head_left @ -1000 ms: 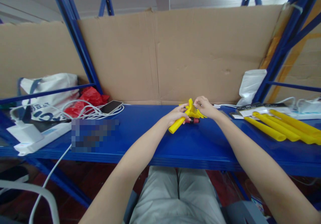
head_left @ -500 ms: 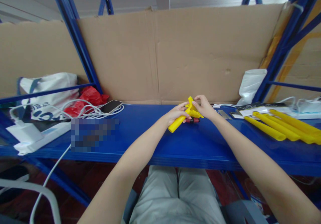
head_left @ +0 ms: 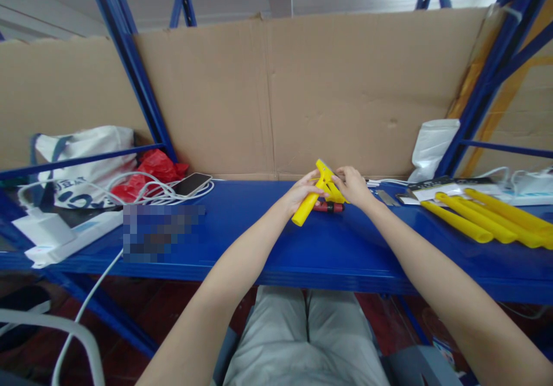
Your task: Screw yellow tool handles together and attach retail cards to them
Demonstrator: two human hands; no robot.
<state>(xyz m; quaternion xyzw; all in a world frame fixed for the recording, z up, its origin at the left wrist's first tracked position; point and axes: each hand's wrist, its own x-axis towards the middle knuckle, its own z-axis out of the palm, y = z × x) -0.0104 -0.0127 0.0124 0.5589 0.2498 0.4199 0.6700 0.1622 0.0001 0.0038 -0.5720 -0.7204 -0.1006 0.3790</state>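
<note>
My left hand point(head_left: 303, 192) is wrapped round the handle of a yellow scraper point(head_left: 307, 206), which is tilted with its wide head up and away from me. A thin greyish edge shows along the head. My right hand point(head_left: 355, 186) is closed at the right end of that head, with thumb and fingertips on it; its exact grip is partly hidden. Behind the hands, more yellow pieces point(head_left: 335, 194) lie on the table. Just under them rests a red and black tool point(head_left: 330, 207), perhaps a screwdriver, partly covered by the left hand and scraper.
Several yellow tubes point(head_left: 488, 219) lie at the right of the blue table point(head_left: 259, 248). Small metal blades point(head_left: 386, 197) and black-and-white packets point(head_left: 436, 189) sit beside them. On the left are a phone point(head_left: 192, 184), white cables, a power strip point(head_left: 78, 236) and a red bag point(head_left: 151, 173).
The scraper has turned in my hands, so its wide head now faces me more and its edge shows. My right hand has shifted slightly right.
</note>
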